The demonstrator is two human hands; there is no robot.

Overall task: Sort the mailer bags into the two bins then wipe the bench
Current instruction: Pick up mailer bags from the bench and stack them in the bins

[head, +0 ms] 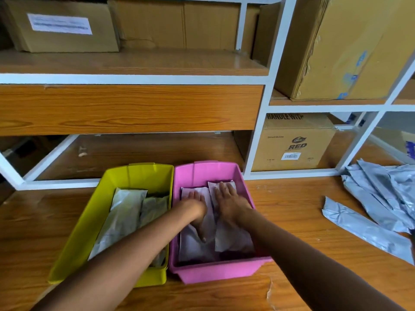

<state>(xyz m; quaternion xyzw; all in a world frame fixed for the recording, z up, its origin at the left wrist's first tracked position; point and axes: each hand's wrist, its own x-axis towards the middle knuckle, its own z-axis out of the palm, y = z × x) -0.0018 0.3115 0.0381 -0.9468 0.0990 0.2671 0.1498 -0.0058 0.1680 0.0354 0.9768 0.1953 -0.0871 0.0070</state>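
Observation:
Two bins stand side by side on the wooden bench point(45, 221): a yellow bin point(78, 230) on the left and a pink bin point(244, 194) on the right. Pale mailer bags point(125, 214) lie in the yellow bin. White mailer bags point(231, 241) lie in the pink bin. Both my hands are inside the pink bin, pressing flat on those bags: my left hand point(195, 205) on the left bag, my right hand point(229, 203) on the right bag, fingers spread. A heap of grey mailer bags point(381, 198) lies on the bench at the right.
A white-framed wooden shelf unit point(256, 142) rises right behind the bins. Cardboard boxes point(296, 144) fill its compartments, with a large one point(336, 46) higher at the right. A small torn scrap point(269, 292) lies on the bench near the front.

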